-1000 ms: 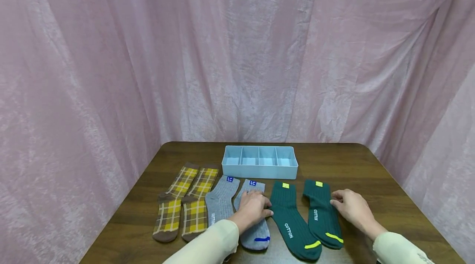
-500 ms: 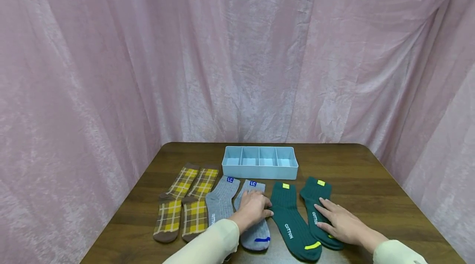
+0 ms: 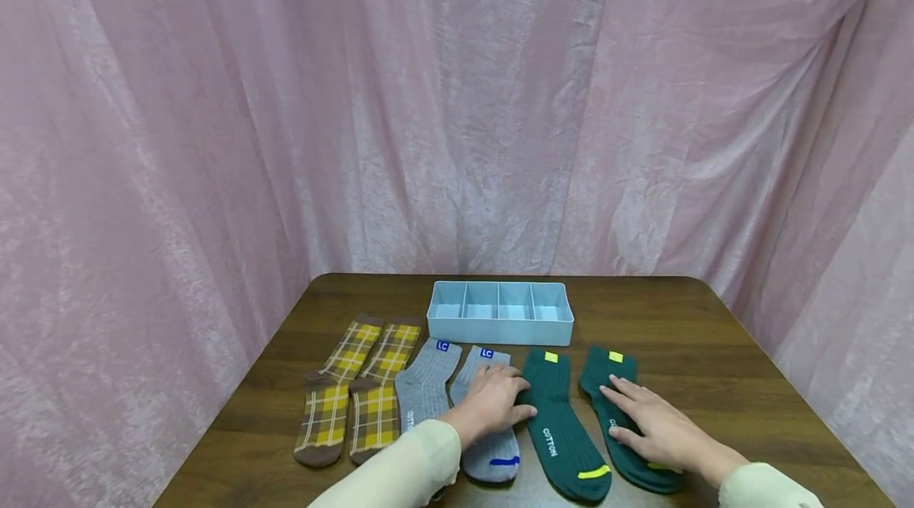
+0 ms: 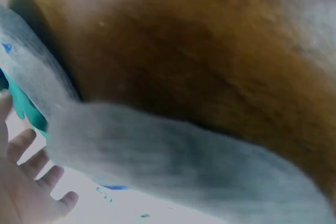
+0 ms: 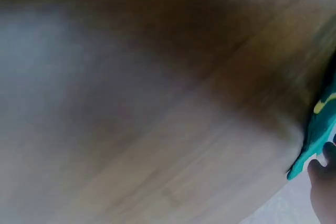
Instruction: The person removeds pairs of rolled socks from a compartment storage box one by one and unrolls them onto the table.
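Observation:
Two green ribbed socks lie side by side in the head view. My left hand (image 3: 493,403) lies over the right one of the grey socks, its thumb and fingertips at the edge of the left green sock (image 3: 557,421). Flat on the right green sock (image 3: 598,377) rests my right hand (image 3: 658,429), fingers spread and covering its middle. The left wrist view shows spread fingers beside a grey sock (image 4: 157,145). In the right wrist view only a few fingertips appear, near the green sock (image 5: 321,121) with its yellow stripe.
A light blue box (image 3: 500,331) with several compartments stands behind the socks. Left of my hands lie another grey sock (image 3: 427,377) and two yellow-and-brown plaid socks, a left one (image 3: 328,405) and a right one (image 3: 378,413). The wooden table (image 3: 728,365) extends to the right.
My right hand has come from beside the right green sock onto it. That sock's toe has shifted right, and the left green sock's toe slightly left. The left hand has barely moved.

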Available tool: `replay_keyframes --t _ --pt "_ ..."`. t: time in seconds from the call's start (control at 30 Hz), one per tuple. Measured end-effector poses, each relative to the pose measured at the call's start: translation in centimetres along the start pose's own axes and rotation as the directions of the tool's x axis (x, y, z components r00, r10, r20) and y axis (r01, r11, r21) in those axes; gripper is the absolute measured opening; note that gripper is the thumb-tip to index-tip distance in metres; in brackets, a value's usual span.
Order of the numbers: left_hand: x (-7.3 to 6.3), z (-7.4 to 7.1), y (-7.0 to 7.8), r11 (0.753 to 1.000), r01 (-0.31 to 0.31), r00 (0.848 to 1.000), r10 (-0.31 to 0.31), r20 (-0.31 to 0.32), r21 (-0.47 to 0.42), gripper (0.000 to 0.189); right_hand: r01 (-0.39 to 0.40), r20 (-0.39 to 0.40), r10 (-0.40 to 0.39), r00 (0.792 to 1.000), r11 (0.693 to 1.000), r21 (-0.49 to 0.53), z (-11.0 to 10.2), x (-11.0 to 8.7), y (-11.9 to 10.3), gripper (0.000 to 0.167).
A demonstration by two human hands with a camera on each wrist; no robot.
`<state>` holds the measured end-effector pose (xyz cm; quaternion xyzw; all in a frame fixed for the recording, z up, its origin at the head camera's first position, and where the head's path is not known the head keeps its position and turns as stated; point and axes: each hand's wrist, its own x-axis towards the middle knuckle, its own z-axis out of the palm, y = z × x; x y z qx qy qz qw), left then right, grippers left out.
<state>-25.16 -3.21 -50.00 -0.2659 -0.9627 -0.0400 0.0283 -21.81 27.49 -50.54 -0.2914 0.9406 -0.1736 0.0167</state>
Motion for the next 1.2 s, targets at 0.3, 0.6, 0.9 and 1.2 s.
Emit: replay_keyframes --t 0.3,0.6,0.9,1.2 --pt "0.6 0.3 0.9 1.0 0.012 0.985 -0.01 0.172 -0.012 0.078 0.044 0.114 -0.042 0.993 0.999 -0.012 0.5 -0.2 0.0 0.07" --pt "0.7 -0.1 1.6 1.0 0.026 0.972 -0.023 0.236 -0.009 0.084 0.05 0.115 -0.046 0.992 0.998 -0.027 0.8 -1.1 0.0 0.069" --pt "0.6 -0.8 1.6 0.999 0.018 0.962 -0.01 0.273 -0.027 0.088 0.055 0.096 -0.052 0.994 0.998 -0.031 0.9 -1.2 -0.2 0.069" --pt "0.5 -1.8 0.8 0.997 -0.014 0.986 0.028 0.167 -0.081 0.082 0.003 -0.049 -0.002 0.999 1.0 0.015 -0.4 0.0 -0.8 0.07"
